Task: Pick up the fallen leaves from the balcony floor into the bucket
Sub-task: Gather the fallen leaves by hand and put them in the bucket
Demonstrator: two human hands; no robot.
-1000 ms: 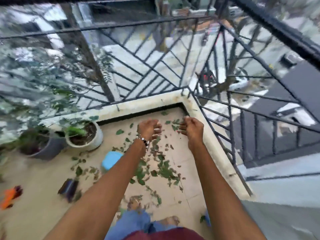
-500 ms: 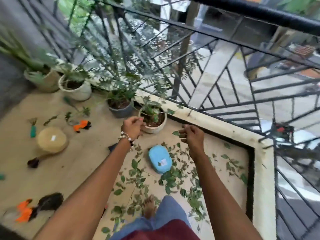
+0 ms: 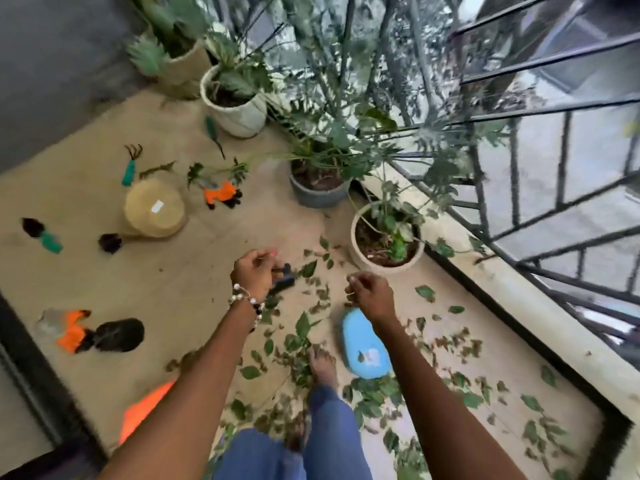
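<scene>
Green and brown fallen leaves lie scattered over the tan balcony floor, mostly around my bare foot and toward the ledge. A light blue plastic container lies bottom up among them, just below my right wrist. My left hand, with a bead bracelet, hovers over the floor with curled fingers and nothing visible in it. My right hand hovers the same way above the container's far end, and I see nothing in it.
A cream pot, a grey pot and a white pot stand along the black railing. A tan upturned pot, orange gloves, small garden tools and an orange object lie to the left.
The view has swung left from the balcony corner to the row of pots and tools. Both hands stay held out in front with curled fingers.
</scene>
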